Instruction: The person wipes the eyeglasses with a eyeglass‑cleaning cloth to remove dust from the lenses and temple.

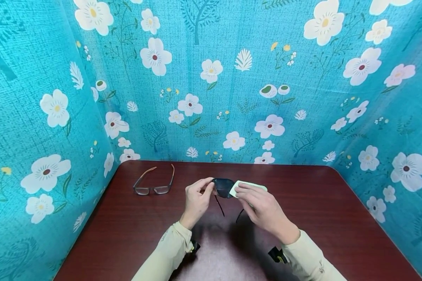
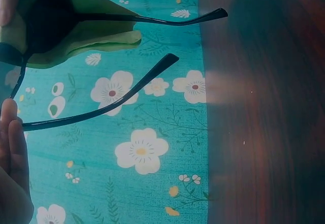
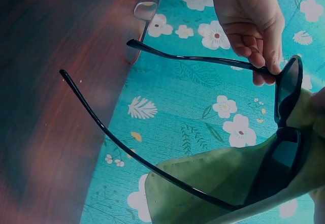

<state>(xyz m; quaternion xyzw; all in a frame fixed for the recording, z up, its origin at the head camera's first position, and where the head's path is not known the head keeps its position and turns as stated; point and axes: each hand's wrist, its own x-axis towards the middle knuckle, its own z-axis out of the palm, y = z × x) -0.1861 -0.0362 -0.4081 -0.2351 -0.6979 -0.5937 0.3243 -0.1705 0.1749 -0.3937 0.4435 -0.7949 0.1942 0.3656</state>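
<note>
Black sunglasses (image 1: 222,188) are held up above the table, dark lenses facing away and both temples unfolded back toward the person. My left hand (image 1: 198,197) pinches them at the left hinge, thumb and fingers on the frame, as the right wrist view shows. A pale green cloth (image 3: 203,178) wraps the right-hand lens; one temple (image 2: 167,22) sticks out past it. My right hand (image 1: 263,205) grips the lens through the cloth, its fingers lying over the front. Most of that lens is hidden by cloth and fingers in the head view.
Eyeglasses with clear lenses (image 1: 152,190) and brownish temple tips lie unfolded at the table's back left. The dark red wooden table (image 1: 133,242) runs up to a teal floral curtain (image 1: 211,101) at the back, with more curtain on both sides.
</note>
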